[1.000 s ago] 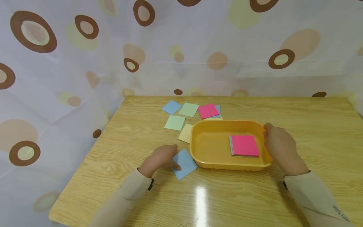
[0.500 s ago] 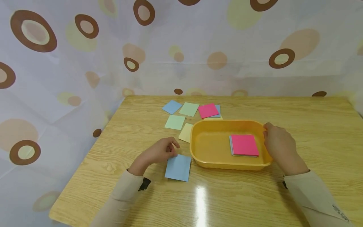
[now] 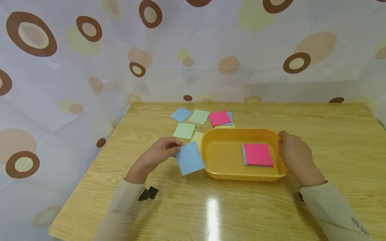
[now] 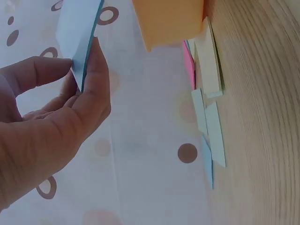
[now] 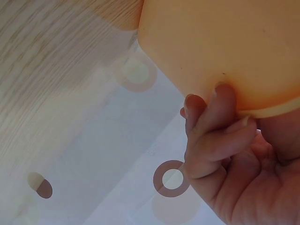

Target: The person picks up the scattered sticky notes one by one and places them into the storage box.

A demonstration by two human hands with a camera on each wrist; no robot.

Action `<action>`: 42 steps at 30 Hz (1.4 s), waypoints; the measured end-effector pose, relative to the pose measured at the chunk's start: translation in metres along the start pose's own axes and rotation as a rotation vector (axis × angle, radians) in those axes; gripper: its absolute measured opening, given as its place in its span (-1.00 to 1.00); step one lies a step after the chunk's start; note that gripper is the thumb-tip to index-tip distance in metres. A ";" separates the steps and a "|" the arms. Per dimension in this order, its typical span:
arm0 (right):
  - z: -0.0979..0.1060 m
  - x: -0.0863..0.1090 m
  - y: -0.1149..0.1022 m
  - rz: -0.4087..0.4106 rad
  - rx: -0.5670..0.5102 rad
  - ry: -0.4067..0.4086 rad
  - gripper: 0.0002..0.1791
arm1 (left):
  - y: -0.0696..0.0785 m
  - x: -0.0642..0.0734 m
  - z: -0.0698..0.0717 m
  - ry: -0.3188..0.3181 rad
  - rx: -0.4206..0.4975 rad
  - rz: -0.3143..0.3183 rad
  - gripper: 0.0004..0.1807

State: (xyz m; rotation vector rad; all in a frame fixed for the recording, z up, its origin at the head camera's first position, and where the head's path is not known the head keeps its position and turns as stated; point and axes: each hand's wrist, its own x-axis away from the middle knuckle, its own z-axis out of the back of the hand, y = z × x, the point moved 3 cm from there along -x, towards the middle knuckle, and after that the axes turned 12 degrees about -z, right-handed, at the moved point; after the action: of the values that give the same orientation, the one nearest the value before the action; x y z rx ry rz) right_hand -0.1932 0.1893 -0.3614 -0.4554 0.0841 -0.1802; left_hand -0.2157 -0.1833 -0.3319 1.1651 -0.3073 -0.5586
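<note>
My left hand point(image 3: 159, 152) pinches a blue sticky note pad point(image 3: 190, 158) by its corner, between thumb and fingers. In the left wrist view the blue pad point(image 4: 80, 37) stands on edge in that pinch, raised above the table. Its right corner overlaps the left end of an orange-yellow plastic tray point(image 3: 223, 174) in the head view. My right hand point(image 3: 297, 157) grips the tray's right end; the right wrist view shows its fingers point(image 5: 220, 140) curled at the rim. Inside the tray, towards the right, lies a stack of sticky notes point(image 3: 258, 155) with pink on top.
Behind and left of the tray lie another blue note point(image 3: 181, 114), two pale green ones point(image 3: 199, 116), a yellow one point(image 3: 197, 138) partly hidden by the tray, and a pink one point(image 3: 219, 118) over blue and yellow. A spotted curtain point(image 3: 211, 77) hangs behind the wooden table point(image 3: 256, 211).
The blue pad lay flat on the table under my left hand, was drawn back leftward, and is now lifted and tilted in a pinch. My right hand keeps its place on the tray.
</note>
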 end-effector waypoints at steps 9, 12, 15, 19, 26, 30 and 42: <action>0.001 0.000 0.003 -0.007 0.005 0.008 -0.73 | 0.027 -0.030 -0.015 -0.041 0.090 -0.068 -0.36; 0.002 -0.001 0.004 -0.010 0.009 -0.001 -0.73 | 0.035 -0.043 -0.020 -0.050 0.073 -0.089 -0.33; 0.002 0.000 0.005 -0.014 0.013 -0.003 -0.73 | 0.042 -0.054 -0.023 -0.024 0.045 -0.097 -0.46; 0.003 0.000 0.005 -0.015 0.016 0.010 -0.75 | 0.046 -0.067 -0.025 0.029 0.001 -0.097 -0.67; 0.005 0.000 0.007 -0.020 0.026 -0.007 -0.73 | 0.047 -0.089 -0.042 0.003 -0.033 -0.063 -0.80; 0.005 0.001 0.004 -0.003 0.023 0.007 -0.74 | 0.045 -0.109 -0.064 -0.073 -0.052 -0.018 -0.76; 0.000 0.000 0.001 -0.045 0.034 -0.004 -0.75 | 0.048 -0.165 -0.137 -0.259 -0.037 0.192 -0.73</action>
State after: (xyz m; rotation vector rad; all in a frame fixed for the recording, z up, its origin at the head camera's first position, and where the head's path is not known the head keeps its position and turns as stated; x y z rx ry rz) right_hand -0.1933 0.1903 -0.3620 -0.4240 0.0669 -0.2248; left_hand -0.2707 0.0298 -0.3299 1.0150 -0.6219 -0.5433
